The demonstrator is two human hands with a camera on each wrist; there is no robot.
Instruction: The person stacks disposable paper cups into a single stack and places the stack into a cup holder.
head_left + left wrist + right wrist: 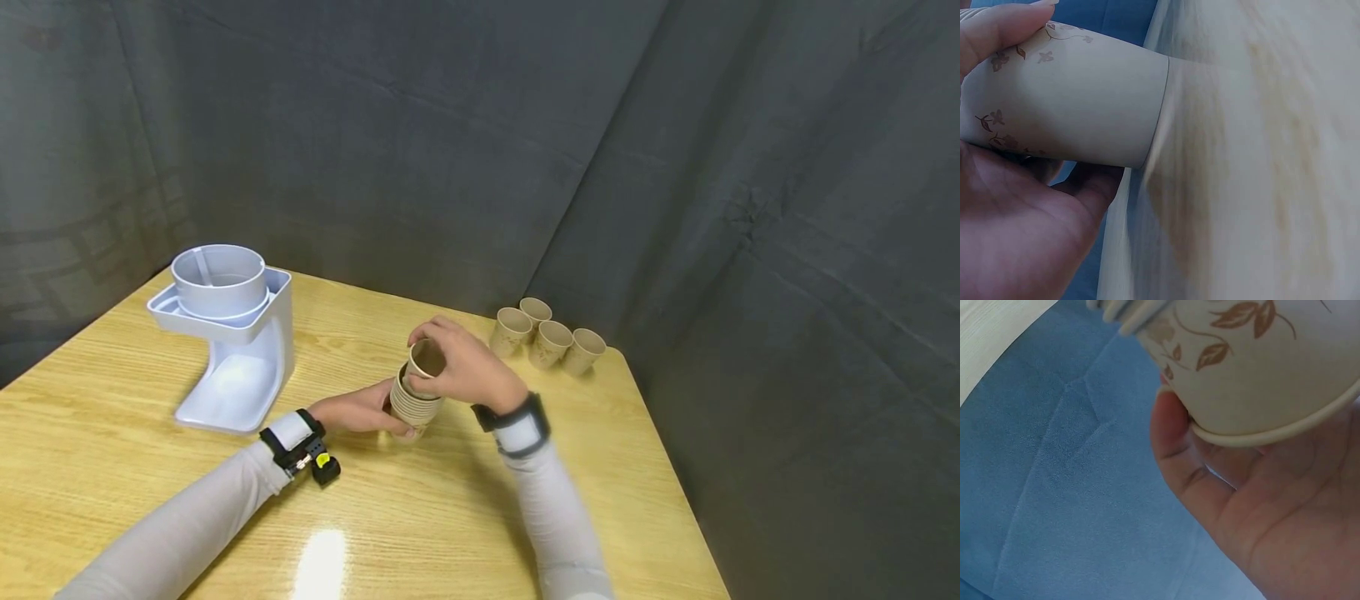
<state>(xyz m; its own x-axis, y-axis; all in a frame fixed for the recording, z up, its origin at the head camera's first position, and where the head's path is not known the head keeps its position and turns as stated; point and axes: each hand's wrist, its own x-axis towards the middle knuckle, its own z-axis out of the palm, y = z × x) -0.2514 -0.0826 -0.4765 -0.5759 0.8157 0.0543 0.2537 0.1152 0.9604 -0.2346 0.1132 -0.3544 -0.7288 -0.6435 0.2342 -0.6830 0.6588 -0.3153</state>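
Now, curled fingers (pixel 435 328) round cups (pixel 415 407).

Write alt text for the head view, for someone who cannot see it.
A person's right hand holds a paper cup atop a stack of cups that the left hand grips, at a wood-grain table. Four more cups are near its far right corner; a pale stand bearing a round container is at left.

The stack of cups (pixel 1079 103) runs off the left wrist view at nine o'clock — what is probably the tabletop (pixel 1260 162) blurs at three — and the right wrist view crops the upper cup (pixel 1279 375) at one o'clock.
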